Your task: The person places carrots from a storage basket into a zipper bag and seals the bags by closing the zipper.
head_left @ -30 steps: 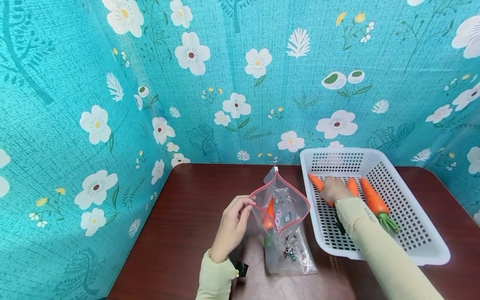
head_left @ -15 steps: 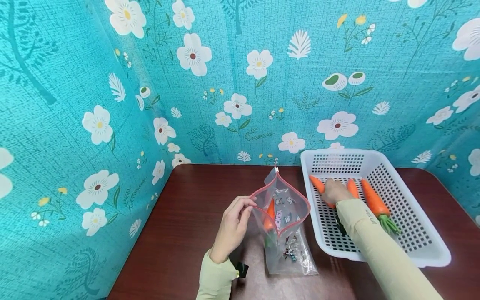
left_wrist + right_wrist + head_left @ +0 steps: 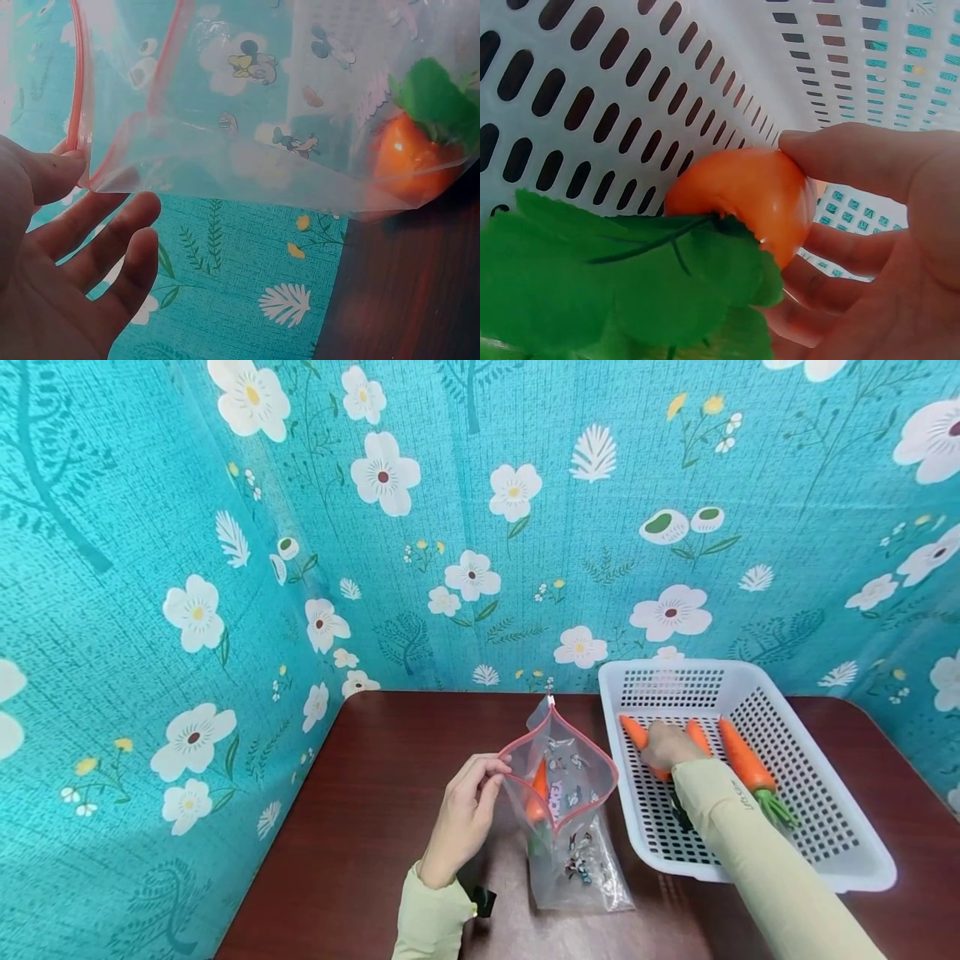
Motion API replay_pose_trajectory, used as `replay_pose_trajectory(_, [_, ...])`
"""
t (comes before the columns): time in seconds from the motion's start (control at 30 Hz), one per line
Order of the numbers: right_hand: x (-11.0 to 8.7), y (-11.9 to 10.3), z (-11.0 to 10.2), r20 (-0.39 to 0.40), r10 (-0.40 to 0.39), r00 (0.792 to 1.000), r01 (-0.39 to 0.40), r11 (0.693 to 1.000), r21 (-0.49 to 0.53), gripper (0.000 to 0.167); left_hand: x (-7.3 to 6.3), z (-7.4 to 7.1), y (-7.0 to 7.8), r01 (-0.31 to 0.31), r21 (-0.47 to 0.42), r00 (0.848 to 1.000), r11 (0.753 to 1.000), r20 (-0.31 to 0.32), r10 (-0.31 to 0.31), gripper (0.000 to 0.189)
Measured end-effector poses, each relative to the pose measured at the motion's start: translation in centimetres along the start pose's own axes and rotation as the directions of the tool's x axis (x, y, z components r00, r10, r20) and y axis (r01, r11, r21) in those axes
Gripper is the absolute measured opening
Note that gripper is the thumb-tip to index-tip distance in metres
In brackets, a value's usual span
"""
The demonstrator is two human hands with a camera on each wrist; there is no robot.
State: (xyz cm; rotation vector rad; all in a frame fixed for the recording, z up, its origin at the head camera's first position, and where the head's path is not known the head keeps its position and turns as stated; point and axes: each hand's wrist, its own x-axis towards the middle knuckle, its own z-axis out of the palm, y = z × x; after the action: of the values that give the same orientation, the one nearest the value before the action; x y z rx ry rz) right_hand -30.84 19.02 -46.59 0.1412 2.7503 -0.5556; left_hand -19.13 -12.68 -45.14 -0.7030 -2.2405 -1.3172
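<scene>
Sensibly, the right hand [image 3: 870, 247] pinches the likely firm carrot [image 3: 754, 184] near its leaves [image 3: 660, 289]; left hand [image 3: 467, 814] pinches the bag [image 3: 551, 881] at nine o'clock.

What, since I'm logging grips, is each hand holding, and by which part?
Left hand: printed zip bag, by its red rim. Right hand: carrot, by its orange body, not the leaves.

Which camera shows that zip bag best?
The head view: it shows the zip bag from open mouth to bottom, with a carrot inside. The left wrist view shows only part, close up; the right wrist view, none.
</scene>
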Motion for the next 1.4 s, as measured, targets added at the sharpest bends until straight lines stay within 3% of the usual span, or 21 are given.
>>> replay_pose_trajectory(0.2, [-0.2,-0.1,-0.1,0.009,-0.003,1.000,0.003,1.000,-0.006,0.040,0.0,0.0,0.0,-0.006,-0.003,1.000,1.000,0.011,0.006,0.012])
replay_pose_trajectory(0.6, [-0.4,-0.2,-0.6,0.003,-0.013,1.000,0.013,1.000,0.028,0.032,0.0,0.0,0.3,0.009,-0.015,1.000,1.000,0.023,-0.009,0.011])
replay_pose_trajectory(0.8, [-0.7,-0.2,-1.3,-0.012,-0.074,0.997,0.074,0.997,0.012,0.036,0.0,0.0,0.3,0.021,-0.020,1.000,1.000,0.019,-0.021,0.011])
replay_pose_trajectory(1.03, [-1.0,-0.1,-1.8,-0.007,-0.114,0.993,0.115,0.992,0.047,0.031,0.0,0.2,0.1,0.003,-0.018,1.000,1.000,0.008,-0.003,0.010])
replay_pose_trajectory(1.23, [-0.9,0.2,-2.1,-0.005,-0.127,0.992,0.128,0.991,0.047,0.047,0.0,0.2,0.2,-0.008,0.002,1.000,1.000,0.008,0.008,0.011])
replay_pose_trajectory(1.4, [-0.9,0.1,-2.2,-0.018,-0.125,0.992,0.126,0.989,0.073,0.051,0.1,0.1,0.3,0.000,-0.005,1.000,1.000,0.010,0.000,0.012])
